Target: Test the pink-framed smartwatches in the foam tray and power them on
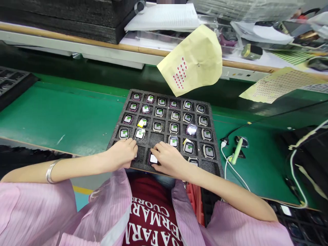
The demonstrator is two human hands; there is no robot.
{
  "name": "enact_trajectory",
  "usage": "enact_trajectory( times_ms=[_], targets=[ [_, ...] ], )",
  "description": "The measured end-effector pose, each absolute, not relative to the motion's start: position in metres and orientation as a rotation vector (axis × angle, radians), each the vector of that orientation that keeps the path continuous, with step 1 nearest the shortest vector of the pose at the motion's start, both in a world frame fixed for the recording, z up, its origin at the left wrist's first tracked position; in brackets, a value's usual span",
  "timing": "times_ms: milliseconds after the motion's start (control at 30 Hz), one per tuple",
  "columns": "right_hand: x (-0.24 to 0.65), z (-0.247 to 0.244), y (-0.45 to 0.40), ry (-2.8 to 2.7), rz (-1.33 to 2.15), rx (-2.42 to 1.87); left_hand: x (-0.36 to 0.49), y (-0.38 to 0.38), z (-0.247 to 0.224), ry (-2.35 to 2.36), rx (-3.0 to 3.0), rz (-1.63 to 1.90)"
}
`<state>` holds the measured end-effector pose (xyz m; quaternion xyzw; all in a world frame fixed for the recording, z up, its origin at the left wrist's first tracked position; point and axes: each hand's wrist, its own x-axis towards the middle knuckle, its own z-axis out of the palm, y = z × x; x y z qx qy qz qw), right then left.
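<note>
A black foam tray [156, 138] holds rows of small square smartwatches, most with lit screens showing green and white. My right hand [167, 157] reaches into the front row, its thumb and fingers around the edges of a dark purple smartwatch [153, 158] with a white screen. At the front left of the tray, my left hand [125, 152] is closed, fingers curled down into a compartment; what they hold is mostly hidden. Just behind it sit a smartwatch [124, 133] and a pale-framed smartwatch [139, 133]. Yellow tabs show beside a few watches.
A shelf edge [143, 50] runs across the back, with yellow paper [194, 61] hanging from it over the tray's far side. On the green bench right of the tray lie white cables [225, 153] and a light-green tool [237, 150]. Another dark tray [12, 82] stands far left.
</note>
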<state>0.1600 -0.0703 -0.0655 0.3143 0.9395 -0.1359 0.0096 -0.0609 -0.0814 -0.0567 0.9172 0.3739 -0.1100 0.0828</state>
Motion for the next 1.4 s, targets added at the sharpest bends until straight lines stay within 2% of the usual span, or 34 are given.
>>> enact_trajectory(
  times_ms=[67, 133, 233, 300, 400, 533, 733, 900, 1100, 1400],
  targets=[
    [0.17, -0.064, -0.065, 2.944, -0.867, 1.062, -0.067, -0.08, -0.06, 1.159, 2.63, -0.161],
    [0.183, -0.061, -0.058, 2.803, -1.559, 1.128, -0.075, -0.076, -0.062, 1.201, 2.402, 0.074],
    [0.202, -0.054, -0.047, 2.286, -2.584, 1.158, -0.083, -0.066, -0.061, 1.086, 1.804, 0.338],
    [0.209, -0.049, -0.038, 2.019, -2.989, 1.222, -0.08, -0.058, -0.057, 0.947, 1.407, 0.449],
    [0.209, -0.04, -0.026, 1.799, -3.249, 1.431, -0.065, -0.043, -0.041, 0.831, 1.093, 0.679],
    [0.204, -0.023, -0.013, 1.711, -3.312, 1.56, -0.041, -0.024, -0.009, 0.684, 1.017, 0.877],
    [0.199, 0.009, -0.008, 1.969, -3.255, 1.517, -0.023, -0.007, 0.025, 0.491, 1.001, 1.062],
    [0.195, 0.018, -0.01, 2.24, -3.123, 1.468, -0.011, 0.0, 0.013, 0.594, 0.87, 1.116],
    [0.202, -0.002, -0.007, 2.568, -2.908, 1.552, -0.006, -0.001, 0.002, 0.616, 0.878, 1.02],
    [0.204, 0.001, -0.013, 2.831, -2.594, 1.852, 0.003, -0.013, 0.006, 0.579, 1.103, 1.048]
  ],
)
